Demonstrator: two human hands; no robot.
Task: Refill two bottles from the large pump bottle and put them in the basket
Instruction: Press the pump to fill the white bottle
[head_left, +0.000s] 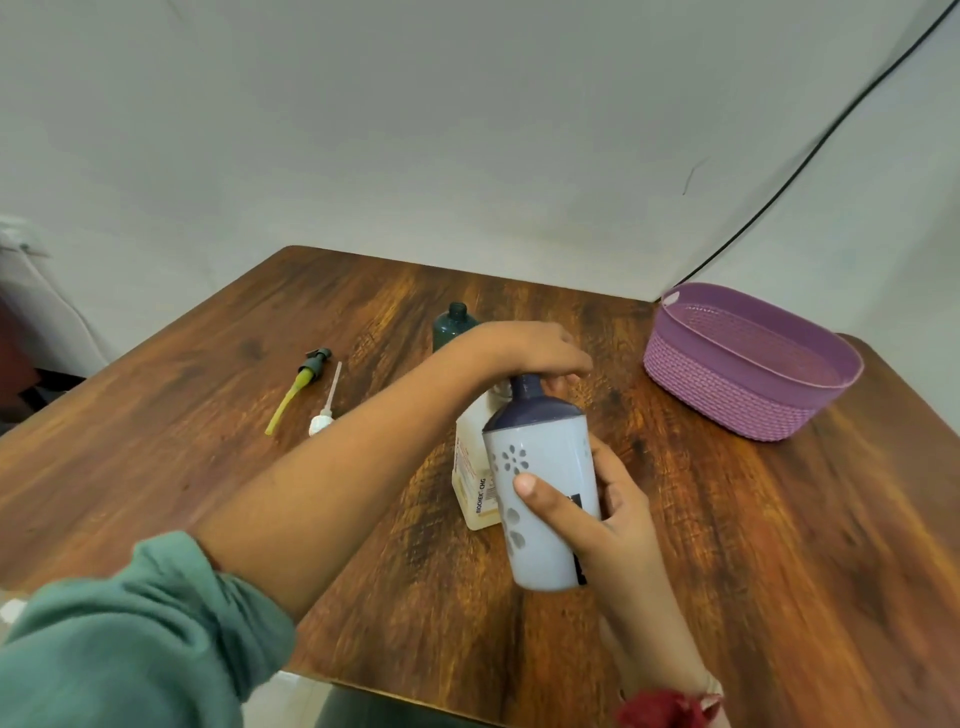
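Observation:
My right hand (613, 525) grips a pale lilac bottle (545, 499) with a dark purple top and flower pattern, lifted and tilted above the table. Directly behind it stands the large cream pump bottle (474, 483), mostly hidden. My left hand (530, 348) reaches over both, its fingers curled down over the lilac bottle's neck and the pump head; what they touch is hidden. A dark teal bottle (453, 325) without a cap stands behind my left wrist. The purple basket (748, 364) sits at the right, with nothing visible inside.
Two removed pump tops lie on the wooden table (779, 545) at the left: a dark one with a yellow-green tube (298, 387) and a white one with a clear tube (326, 402). A black cable (810, 150) runs along the wall.

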